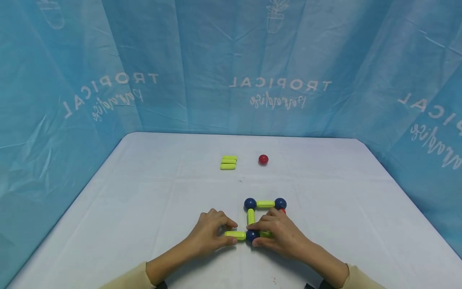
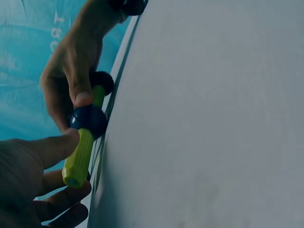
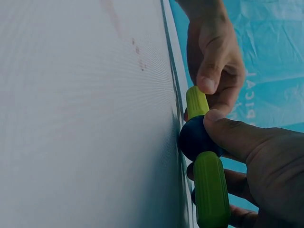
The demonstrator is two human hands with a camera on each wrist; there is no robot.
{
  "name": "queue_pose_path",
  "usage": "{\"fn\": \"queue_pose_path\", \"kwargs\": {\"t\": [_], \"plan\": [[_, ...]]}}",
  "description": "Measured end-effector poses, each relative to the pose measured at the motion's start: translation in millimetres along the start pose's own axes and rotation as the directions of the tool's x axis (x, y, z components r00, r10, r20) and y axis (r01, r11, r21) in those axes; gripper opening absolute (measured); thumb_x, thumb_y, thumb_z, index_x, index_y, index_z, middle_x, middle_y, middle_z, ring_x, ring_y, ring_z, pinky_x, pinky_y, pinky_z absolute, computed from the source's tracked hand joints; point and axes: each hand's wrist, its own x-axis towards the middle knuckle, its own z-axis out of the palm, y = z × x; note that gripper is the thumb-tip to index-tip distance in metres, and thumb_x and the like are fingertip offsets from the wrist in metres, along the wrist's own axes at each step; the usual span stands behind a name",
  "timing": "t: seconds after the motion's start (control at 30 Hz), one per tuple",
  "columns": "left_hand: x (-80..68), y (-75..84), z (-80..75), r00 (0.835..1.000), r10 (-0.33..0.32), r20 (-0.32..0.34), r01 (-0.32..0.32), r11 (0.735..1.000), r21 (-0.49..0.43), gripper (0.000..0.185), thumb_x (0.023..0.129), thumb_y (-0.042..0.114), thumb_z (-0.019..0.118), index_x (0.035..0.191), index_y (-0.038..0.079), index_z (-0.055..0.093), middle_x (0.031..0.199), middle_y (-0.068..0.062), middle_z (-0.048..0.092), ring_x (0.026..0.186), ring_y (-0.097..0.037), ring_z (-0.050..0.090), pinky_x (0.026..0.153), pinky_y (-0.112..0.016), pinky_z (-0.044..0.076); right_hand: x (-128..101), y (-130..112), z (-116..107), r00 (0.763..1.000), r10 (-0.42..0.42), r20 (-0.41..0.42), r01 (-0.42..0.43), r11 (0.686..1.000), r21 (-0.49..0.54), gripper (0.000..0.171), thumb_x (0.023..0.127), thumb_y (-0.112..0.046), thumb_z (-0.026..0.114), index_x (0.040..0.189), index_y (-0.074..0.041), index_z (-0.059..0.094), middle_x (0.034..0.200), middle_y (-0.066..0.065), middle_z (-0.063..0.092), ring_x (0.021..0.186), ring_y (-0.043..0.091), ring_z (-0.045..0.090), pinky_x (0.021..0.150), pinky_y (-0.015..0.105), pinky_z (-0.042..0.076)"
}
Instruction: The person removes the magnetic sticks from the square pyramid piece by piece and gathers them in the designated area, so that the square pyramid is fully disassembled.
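Pinching a short ribbed lime-green plastic rod (image 1: 235, 235) between thumb and fingertips, left hand (image 1: 211, 233), with the rod lying flat and its right end touching a glossy dark-blue plastic ball (image 1: 252, 235). Grasping that same ball from the other side, right hand (image 1: 279, 233), thumb pressed on the ball's near face in the right wrist view, fingers curled over a second green rod (image 1: 266, 234) that runs rightward from the ball and is mostly hidden under the hand. Lying near the front edge of the white cloth-covered table (image 1: 144, 208), slightly right of centre, all of these joined pieces. Rising from the gripped ball toward the back edge, another upright-running lime-green rod (image 1: 250, 216), meeting a second dark-blue ball (image 1: 250, 204); linked from there by a crosswise green rod (image 1: 266, 204) to a third dark-blue ball (image 1: 280, 203). Peeking out just behind the right hand's knuckles, a small red piece (image 1: 282, 210), too covered to identify. Farther back, around mid-table, a stack of three spare lime-green rods (image 1: 228, 162), and just right of it, apart, a loose glossy red ball (image 1: 263, 159). Around three sides of the table, a blue printed plastic curtain (image 1: 231, 64).
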Motion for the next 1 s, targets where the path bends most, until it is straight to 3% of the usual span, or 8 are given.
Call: {"fn": "queue_pose_path", "kwargs": {"t": [0.37,0.6,0.8,1.0], "plan": [[-1.6,6.0,5.0,0.999,-0.013,-0.049,0.014,0.999,0.034,0.018,0.075,0.032,0.077,0.09,0.024,0.071,0.083,0.017,0.062,0.079,-0.001,0.044,0.08,-0.032,0.032,1,0,-1,1.0,-0.01,0.0,0.01,1.0,-0.02,0.035,0.078,-0.045,0.071,0.111,-0.035,0.069,0.089,-0.022,0.064,0.086,0.0,0.039,0.075,0.022,0.036],[-3.1,2.4,-3.0,1.0,-0.013,-0.01,0.014,0.996,0.092,0.015,0.077,0.034,0.075,0.089,0.025,0.071,0.08,0.018,0.059,0.079,0.001,0.042,0.085,-0.035,0.033,2,-1,0,1.0,-0.017,0.015,0.017,1.0,0.004,0.034,0.078,-0.045,0.071,0.111,-0.034,0.069,0.091,-0.021,0.066,0.087,0.0,0.04,0.076,0.022,0.036],[1.6,-19.2,-21.9,0.987,-0.038,-0.158,0.052,0.995,0.083,0.016,0.074,0.025,0.077,0.089,0.022,0.071,0.085,0.012,0.064,0.084,-0.007,0.05,0.084,-0.037,0.034,1,-1,-2,0.999,0.006,0.047,-0.006,1.0,0.004,0.034,0.079,-0.045,0.07,0.111,-0.035,0.068,0.092,-0.021,0.066,0.088,0.001,0.04,0.076,0.023,0.037],[35.3,-39.1,-29.7,0.964,-0.12,-0.237,0.143,0.986,0.082,0.019,0.078,0.017,0.076,0.097,0.017,0.072,0.094,0.003,0.068,0.092,-0.016,0.054,0.086,-0.041,0.036,1,0,-2,0.998,0.016,0.057,-0.017,1.0,0.018,0.035,0.079,-0.045,0.07,0.112,-0.034,0.068,0.092,-0.02,0.066,0.089,0.001,0.04,0.076,0.022,0.037]]}}
